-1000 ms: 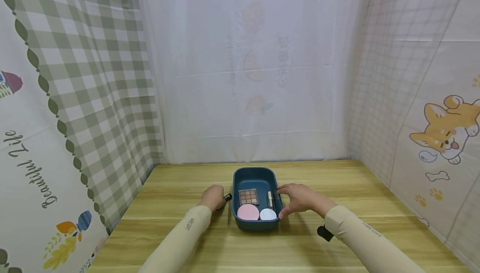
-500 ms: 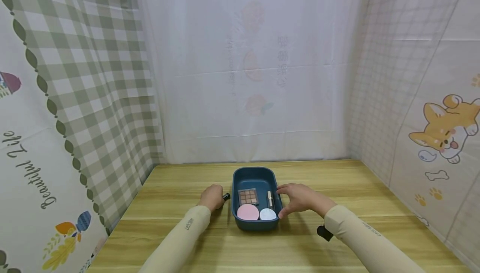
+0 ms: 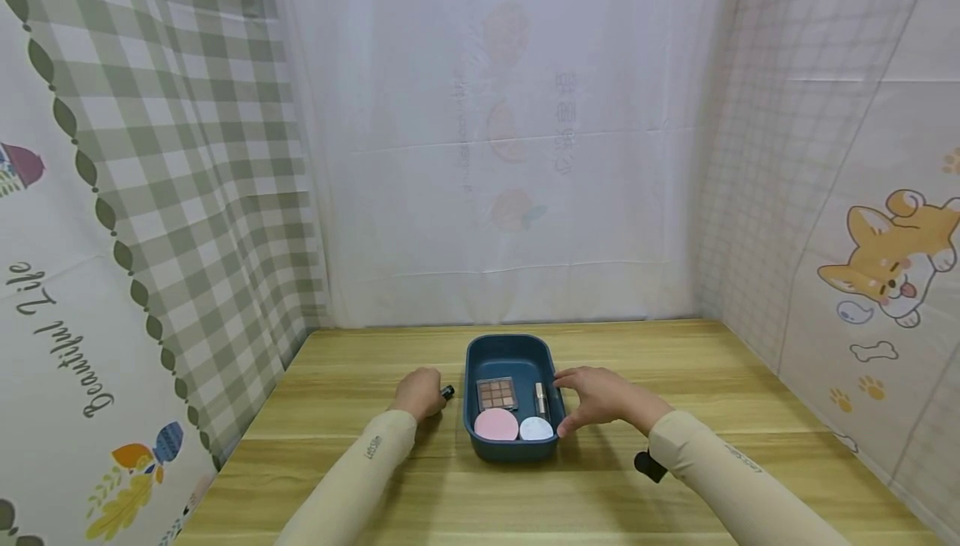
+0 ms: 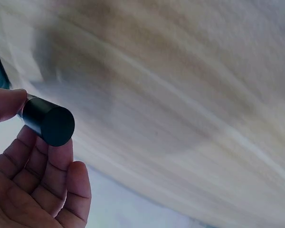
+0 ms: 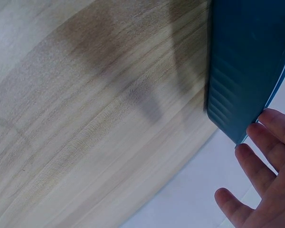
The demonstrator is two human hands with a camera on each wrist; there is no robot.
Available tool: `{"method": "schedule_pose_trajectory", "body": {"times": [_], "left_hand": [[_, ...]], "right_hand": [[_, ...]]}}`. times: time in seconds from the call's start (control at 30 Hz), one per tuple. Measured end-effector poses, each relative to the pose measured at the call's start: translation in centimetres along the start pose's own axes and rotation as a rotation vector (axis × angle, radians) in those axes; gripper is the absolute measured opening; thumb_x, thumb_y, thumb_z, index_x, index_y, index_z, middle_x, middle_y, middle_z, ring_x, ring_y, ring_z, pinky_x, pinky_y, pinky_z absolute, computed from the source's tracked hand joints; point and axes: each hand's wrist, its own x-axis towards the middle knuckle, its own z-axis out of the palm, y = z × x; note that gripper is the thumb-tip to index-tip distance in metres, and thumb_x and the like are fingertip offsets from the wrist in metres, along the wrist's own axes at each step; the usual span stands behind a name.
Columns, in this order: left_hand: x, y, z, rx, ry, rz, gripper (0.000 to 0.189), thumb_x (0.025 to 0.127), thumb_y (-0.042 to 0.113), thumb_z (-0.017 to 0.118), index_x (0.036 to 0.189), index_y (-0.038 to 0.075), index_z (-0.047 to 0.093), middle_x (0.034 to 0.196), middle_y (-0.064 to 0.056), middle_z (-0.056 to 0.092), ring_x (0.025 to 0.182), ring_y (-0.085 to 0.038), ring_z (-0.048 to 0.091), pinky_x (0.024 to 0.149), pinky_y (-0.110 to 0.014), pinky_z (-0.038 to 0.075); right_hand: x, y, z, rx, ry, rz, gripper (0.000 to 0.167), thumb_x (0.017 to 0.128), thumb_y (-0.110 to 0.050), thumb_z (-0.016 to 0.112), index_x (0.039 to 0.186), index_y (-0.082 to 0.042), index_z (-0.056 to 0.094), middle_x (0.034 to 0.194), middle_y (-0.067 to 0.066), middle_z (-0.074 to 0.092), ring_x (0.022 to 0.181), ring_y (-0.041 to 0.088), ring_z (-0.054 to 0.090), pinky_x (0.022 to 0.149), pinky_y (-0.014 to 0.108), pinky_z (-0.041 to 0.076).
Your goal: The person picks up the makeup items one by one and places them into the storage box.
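Observation:
My left hand (image 3: pixel 418 394) pinches a black cylindrical lipstick tube (image 4: pixel 48 121) between thumb and fingers, just left of a dark blue storage box (image 3: pixel 508 451). The tube's far part is hidden by the fingers in the left wrist view. At the box's right side, my right hand (image 3: pixel 600 398) touches the rim with fairly straight, spread fingers; its fingertips (image 5: pixel 270 114) meet the rim in the right wrist view. Inside the box lie an eyeshadow palette (image 3: pixel 497 393), a pink round item (image 3: pixel 496 425), a white round item (image 3: pixel 536 429) and a slender cosmetic tube (image 3: pixel 542 400).
The box stands on a wood-grain table (image 3: pixel 637 346). White cloth (image 3: pixel 517 137) hangs behind it, a green checked curtain (image 3: pixel 202 129) on the left and a printed dog curtain (image 3: pixel 847 196) on the right. A black wrist device (image 3: pixel 649 467) sits under the right sleeve.
My left hand has shifted slightly left, away from the box, with the lipstick tube still pinched. My right hand and the box have stayed in place.

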Motion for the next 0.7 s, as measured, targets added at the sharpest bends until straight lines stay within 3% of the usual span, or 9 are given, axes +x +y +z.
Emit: {"method": "schedule_pose_trajectory", "body": {"times": [0.23, 0.43, 0.7], "left_hand": [[0.1, -0.2, -1.2, -0.005, 0.016, -0.009, 0.025, 0.079, 0.016, 0.080, 0.069, 0.006, 0.060, 0.068, -0.003, 0.056, 0.062, -0.019, 0.051, 0.058, -0.039, 0.048], [0.6, -0.4, -1.9, 0.000, 0.054, 0.006, 0.026, 0.076, 0.012, 0.078, 0.065, 0.009, 0.054, 0.066, -0.002, 0.054, 0.061, -0.019, 0.049, 0.056, -0.039, 0.046], [0.9, -0.2, -2.9, -0.018, 0.050, -0.024, 0.031, 0.077, 0.011, 0.074, 0.060, 0.012, 0.047, 0.060, 0.001, 0.043, 0.056, -0.017, 0.042, 0.051, -0.034, 0.038]], "right_hand": [[0.0, 0.0, 0.0, -0.004, 0.000, 0.005, 0.086, 0.069, -0.055, 0.086, 0.133, -0.003, 0.061, 0.138, 0.014, 0.056, 0.127, 0.038, 0.051, 0.102, 0.057, 0.040], [-0.1, 0.0, -0.1, 0.007, -0.004, 0.008, 0.087, 0.069, -0.055, 0.086, 0.133, -0.002, 0.060, 0.139, 0.015, 0.056, 0.127, 0.038, 0.051, 0.102, 0.057, 0.040], [0.0, -0.1, 0.0, 0.011, -0.007, 0.012, 0.085, 0.069, -0.053, 0.086, 0.133, -0.002, 0.060, 0.139, 0.015, 0.056, 0.128, 0.039, 0.050, 0.102, 0.057, 0.039]]}}
